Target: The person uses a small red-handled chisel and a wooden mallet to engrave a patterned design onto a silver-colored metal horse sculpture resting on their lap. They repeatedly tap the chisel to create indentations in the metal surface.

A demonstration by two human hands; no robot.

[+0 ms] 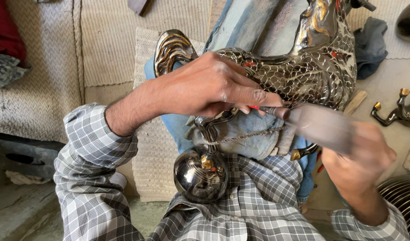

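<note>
A shiny dark metal horse figure (312, 71) with a scale pattern and gold and red accents lies across my lap. Its leg ends on a polished metal ball (199, 175). My left hand (209, 85) rests on the figure's body and pinches a thin metal punch (272, 110) with a red end against it. My right hand (359, 158), blurred by motion, grips a hammer (321, 125) whose head is close to the punch's end. A twisted cord (245, 136) ties the figure's leg to a blue cloth pad.
Woven beige mats (107, 44) cover the floor at left and behind. A small dark metal animal figure (397, 111) stands at right, a dark cloth (370, 44) lies upper right, and a ribbed metal object (403, 198) sits at the lower right.
</note>
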